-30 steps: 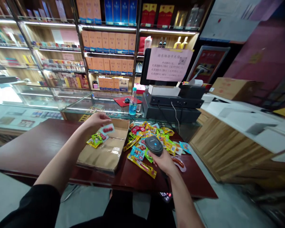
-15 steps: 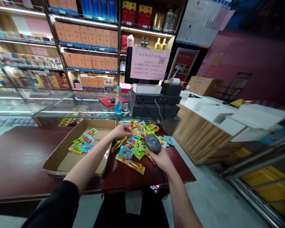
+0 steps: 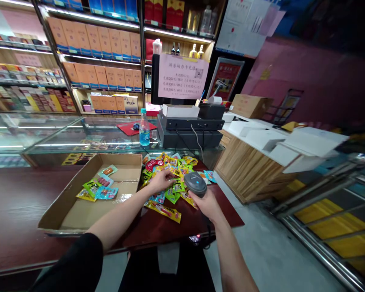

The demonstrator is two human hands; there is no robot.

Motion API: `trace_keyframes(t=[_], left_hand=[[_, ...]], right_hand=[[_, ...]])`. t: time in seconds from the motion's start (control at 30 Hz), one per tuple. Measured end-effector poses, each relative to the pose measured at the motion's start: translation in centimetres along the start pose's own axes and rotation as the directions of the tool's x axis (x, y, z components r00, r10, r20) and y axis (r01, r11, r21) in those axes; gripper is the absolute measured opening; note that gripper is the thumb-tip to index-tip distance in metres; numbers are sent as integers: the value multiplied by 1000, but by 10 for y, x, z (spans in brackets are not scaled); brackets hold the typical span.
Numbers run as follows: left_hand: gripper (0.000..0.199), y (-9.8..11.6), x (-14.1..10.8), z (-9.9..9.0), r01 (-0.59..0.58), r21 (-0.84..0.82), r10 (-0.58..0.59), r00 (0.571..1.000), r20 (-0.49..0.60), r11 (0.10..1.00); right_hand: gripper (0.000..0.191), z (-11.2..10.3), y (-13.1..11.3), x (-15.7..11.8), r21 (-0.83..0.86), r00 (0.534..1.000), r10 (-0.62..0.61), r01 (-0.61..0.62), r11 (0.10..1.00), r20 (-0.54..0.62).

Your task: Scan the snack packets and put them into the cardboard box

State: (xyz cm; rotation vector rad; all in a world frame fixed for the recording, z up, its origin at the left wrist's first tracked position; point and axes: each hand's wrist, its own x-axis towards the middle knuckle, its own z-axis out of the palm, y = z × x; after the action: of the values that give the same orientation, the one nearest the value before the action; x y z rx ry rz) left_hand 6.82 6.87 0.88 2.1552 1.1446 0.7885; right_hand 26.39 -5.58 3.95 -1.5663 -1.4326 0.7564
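Note:
A heap of small snack packets [image 3: 179, 186] in yellow, green, blue and red wrappers lies on the dark red table [image 3: 15, 202]. My left hand [image 3: 162, 181] is over the heap's near left part, fingers curled down among the wrappers; whatever is between the fingertips is hidden. My right hand [image 3: 207, 205] is wrapped around a black barcode scanner [image 3: 195, 183], its head over the heap's right side. A long yellow packet [image 3: 164, 211] lies at the heap's near edge. Left of the heap stands a shallow cardboard box [image 3: 57, 202] with several packets [image 3: 101, 184] inside.
Behind the heap, a glass display counter [image 3: 63, 148] carries a bottle of blue liquid [image 3: 144, 129], a monitor with a pink sign [image 3: 182, 77] and a cash drawer [image 3: 188, 137]. Shelves of boxed goods [image 3: 100, 44] line the back. A wooden cabinet [image 3: 249, 170] stands to the right.
My left hand has moved nearer and lower over the heap, uncovering a red packet behind it. The view has turned slightly right. My right hand still holds the barcode scanner.

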Motion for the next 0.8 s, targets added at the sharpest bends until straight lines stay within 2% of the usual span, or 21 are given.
trace_keyframes(t=[0.1,0.17,0.3,0.4,0.5,0.6,0.7,0.77,0.8], left_hand=[[52,7,-5,4,-170,136,169,985,19,976],[60,9,-5,6,-247,202,244,969,37,948],[54,8,-1,12,-247,283,231,969,87,927],[59,4,1,14,-248,330,214,967,136,911],[64,2,1,14,-223,337,196,974,114,915],[56,-1,3,13,-100,223,88,994,62,970],[36,-6,9,8,88,-52,-89,996,-16,995],[27,-10,14,1,189,-347,-210,977,-26,919],[25,-12,16,-2,227,-498,-273,962,-20,837]], right_hand=[[23,0,1,2,9,1000,1,-1,1000,9],[22,1,1,3,28,1000,15,-15,1000,6],[23,4,0,4,11,999,34,-34,999,13],[23,6,1,4,8,999,43,-43,999,11],[24,7,3,4,36,999,45,-45,998,-7],[24,8,4,4,48,999,36,-36,998,-12],[25,9,1,3,44,1000,16,-17,999,11],[24,11,-4,1,47,999,1,-2,999,40],[23,11,-7,0,45,999,-6,3,999,54]])
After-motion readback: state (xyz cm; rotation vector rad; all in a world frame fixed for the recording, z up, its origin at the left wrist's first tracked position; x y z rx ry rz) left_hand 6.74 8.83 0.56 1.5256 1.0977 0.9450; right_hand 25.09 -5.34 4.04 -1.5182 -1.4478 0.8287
